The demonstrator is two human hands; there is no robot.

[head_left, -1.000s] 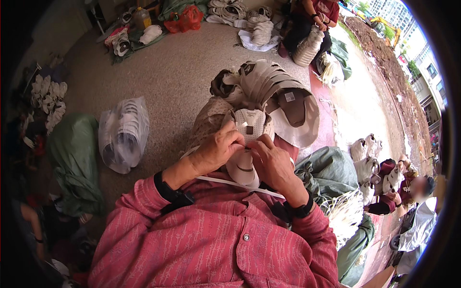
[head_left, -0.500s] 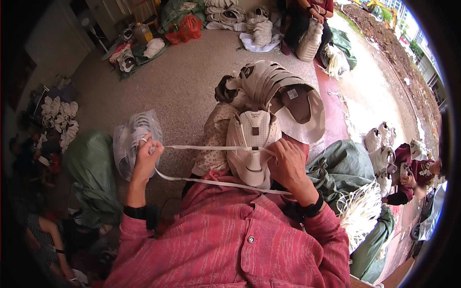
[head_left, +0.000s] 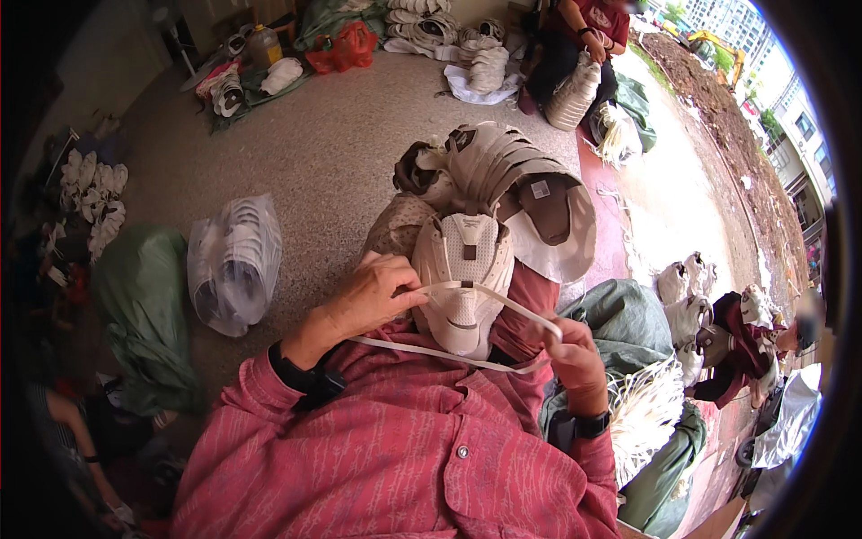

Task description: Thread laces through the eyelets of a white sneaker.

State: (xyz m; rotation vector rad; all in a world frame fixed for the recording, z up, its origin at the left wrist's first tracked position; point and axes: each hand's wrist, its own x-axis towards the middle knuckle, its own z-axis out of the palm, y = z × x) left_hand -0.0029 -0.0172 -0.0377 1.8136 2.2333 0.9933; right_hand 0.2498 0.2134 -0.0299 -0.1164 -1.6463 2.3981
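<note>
A cream shoe upper point(head_left: 460, 314) rests on my lap, toe toward me, with its perforated tongue point(head_left: 467, 235) facing up. A flat white shoelace point(head_left: 514, 304) passes through the dark loop on the tongue. My left hand point(head_left: 375, 292) is closed at the upper's left edge, pinching the lace beside the loop. Off to the right of the upper, my right hand point(head_left: 579, 359) grips the lace, pulled taut from the loop. A second strand hangs in a curve across my shirt below the toe. Just beyond lies a stack of nested shoe uppers point(head_left: 507, 166), against my knees.
A plastic bag of uppers point(head_left: 235, 265) and a green sack point(head_left: 144, 305) stand on the left. Right of me, a bundle of white laces point(head_left: 646, 404) lies on green cloth point(head_left: 620, 319). Another person point(head_left: 584, 45) sits at the far right with stacked uppers.
My left hand has come in from the left to the upper's edge. My right hand has moved right and nearer, drawing the lace out on that side.
</note>
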